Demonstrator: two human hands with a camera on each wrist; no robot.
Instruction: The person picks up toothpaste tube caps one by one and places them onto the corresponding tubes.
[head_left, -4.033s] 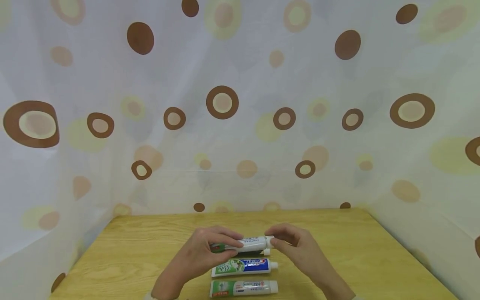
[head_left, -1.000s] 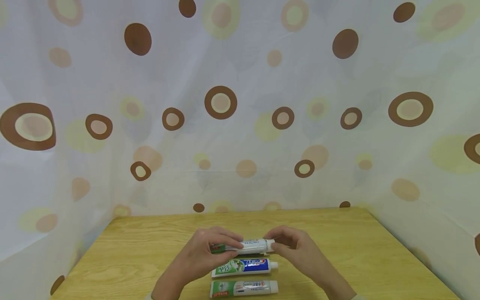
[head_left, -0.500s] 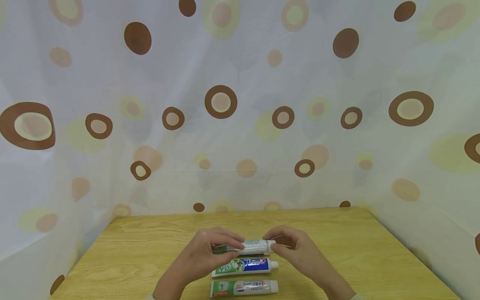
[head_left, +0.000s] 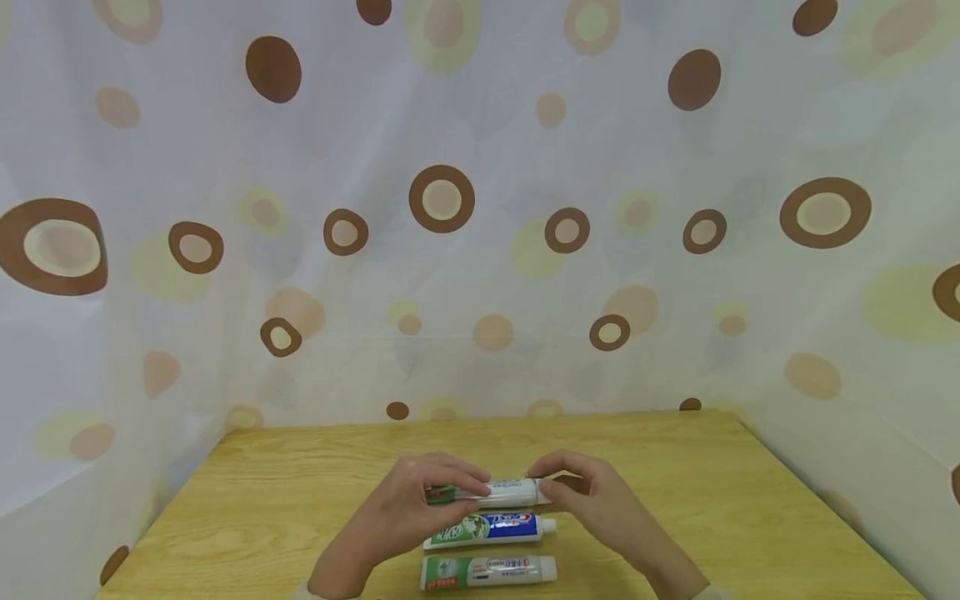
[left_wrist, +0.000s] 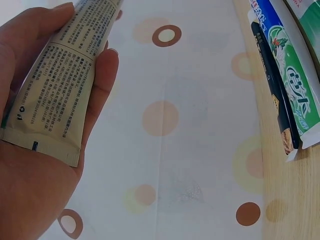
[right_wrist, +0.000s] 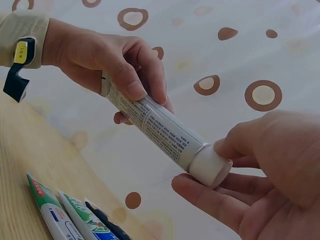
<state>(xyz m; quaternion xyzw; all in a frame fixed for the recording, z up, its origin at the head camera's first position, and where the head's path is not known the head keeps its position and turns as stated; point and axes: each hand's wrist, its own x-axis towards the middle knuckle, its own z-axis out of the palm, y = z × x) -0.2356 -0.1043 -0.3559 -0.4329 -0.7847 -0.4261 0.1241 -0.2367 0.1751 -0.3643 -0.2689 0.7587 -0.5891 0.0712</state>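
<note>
A white and green toothpaste tube is held level above the table. My left hand grips its flat rear end between thumb and fingers, and the printed back of the tube shows in the left wrist view. At the other end, my right hand pinches the wide white cap between thumb and fingers. The cap sits at the tube's mouth, with a thin seam where they meet. Close below the hands lies a blue and green toothpaste tube, partly covered by the left fingers.
Nearest me on the wooden table lies another green and white toothpaste tube. A black toothpaste tube lies beside the blue and green one, hidden in the head view. A dotted curtain encloses the back and sides.
Compared with 4 seconds ago, the held tube sits slightly lower and covers the black tube in the head view. The right fingers have shifted a little on the cap; the left grip stays.
</note>
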